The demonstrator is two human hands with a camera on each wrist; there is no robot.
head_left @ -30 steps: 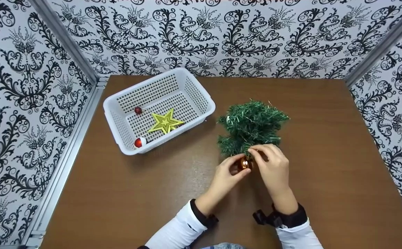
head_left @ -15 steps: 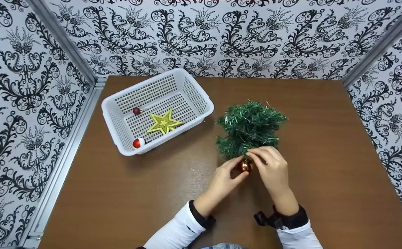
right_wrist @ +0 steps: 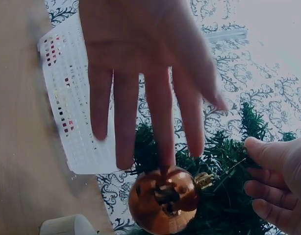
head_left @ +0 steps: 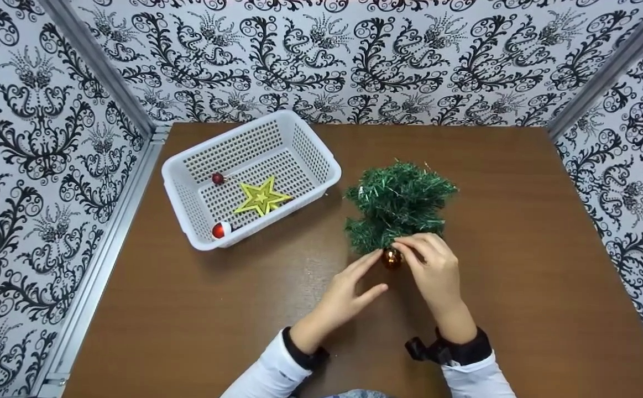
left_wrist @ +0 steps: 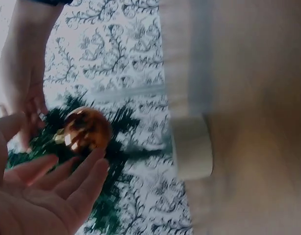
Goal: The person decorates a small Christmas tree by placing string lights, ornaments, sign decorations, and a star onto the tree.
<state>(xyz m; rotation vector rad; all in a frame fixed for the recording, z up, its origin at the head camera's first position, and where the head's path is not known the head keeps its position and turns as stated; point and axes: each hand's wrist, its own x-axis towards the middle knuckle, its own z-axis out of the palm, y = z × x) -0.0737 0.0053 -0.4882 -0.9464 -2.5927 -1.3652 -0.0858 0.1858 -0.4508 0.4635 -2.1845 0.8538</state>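
Observation:
A shiny copper-coloured Christmas ball (head_left: 392, 258) hangs at the near side of a small green artificial Christmas tree (head_left: 401, 199). My right hand (head_left: 437, 271) pinches at its top with thumb and index finger, where a thin thread runs from the gold cap (right_wrist: 203, 180) into the branches. My left hand (head_left: 343, 296) has its fingers extended, their tips right at the ball (right_wrist: 163, 200), with the thumb held apart from it. In the left wrist view the ball (left_wrist: 87, 129) is in front of the left fingers, and the tree's white round base (left_wrist: 192, 147) shows beyond.
A white perforated plastic basket (head_left: 252, 228) stands at the back left of the brown table (head_left: 216, 309). Inside lie a yellow star (head_left: 262, 197), a small dark red ball (head_left: 218, 178) and a red-and-white ball (head_left: 221, 229). Patterned walls (head_left: 321, 61) enclose the table.
My left hand has let go of the Christmas ball, its thumb drawing away and the hand shifting left and toward me. The right hand stays pinched at the ball's top.

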